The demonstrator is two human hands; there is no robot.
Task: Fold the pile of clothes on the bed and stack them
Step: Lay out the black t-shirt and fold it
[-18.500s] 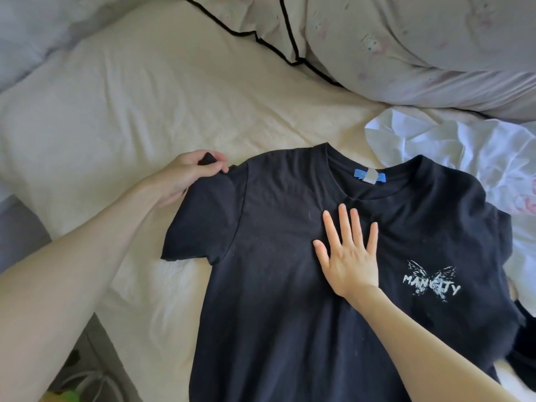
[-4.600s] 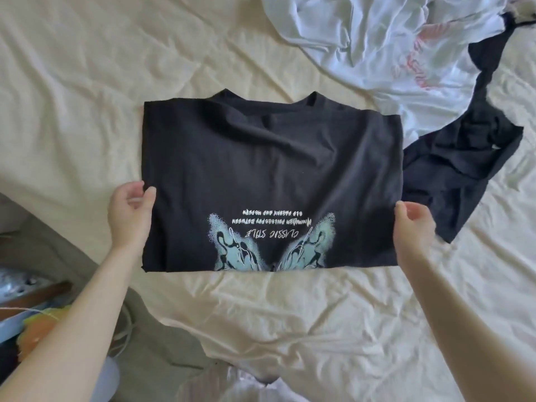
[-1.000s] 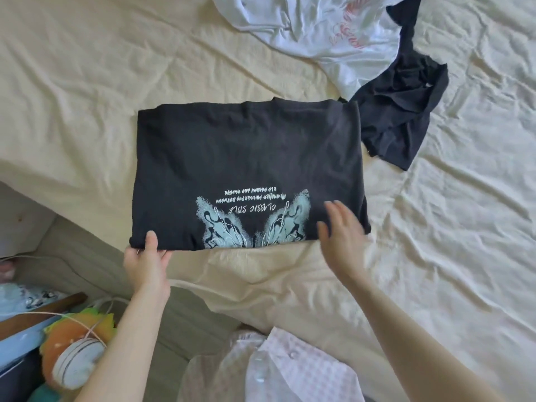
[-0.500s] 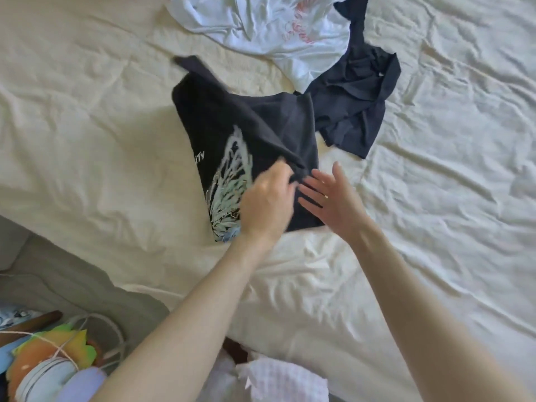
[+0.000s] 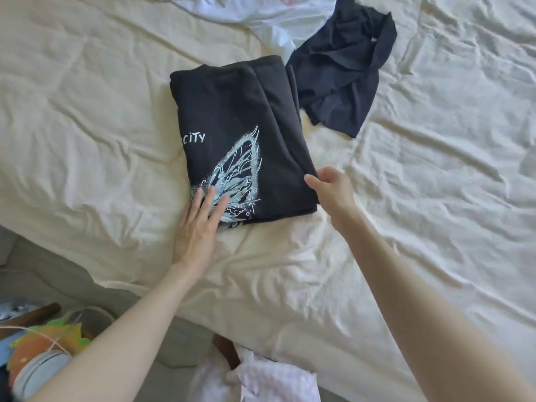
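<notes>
A black T-shirt (image 5: 237, 117) with a pale blue butterfly print lies folded into a narrow rectangle on the cream bed sheet (image 5: 87, 126). My left hand (image 5: 198, 224) lies flat with straight fingers on the shirt's near left corner, over the print. My right hand (image 5: 333, 190) is at the shirt's near right edge, fingers loosely bent and touching the fabric; it holds nothing that I can see. A crumpled dark navy garment (image 5: 342, 68) lies unfolded just right of the shirt. A crumpled white garment (image 5: 261, 13) with red print lies at the top edge.
The bed's near edge runs diagonally across the lower left. Below it on the floor are a colourful toy and cables (image 5: 43, 358). A white checked cloth (image 5: 269, 381) lies at the bottom centre. Wrinkled sheet extends to the right.
The shirt's left half has been folded over onto the right half, making it half as wide. My left hand has moved back to the near left corner and lies flat.
</notes>
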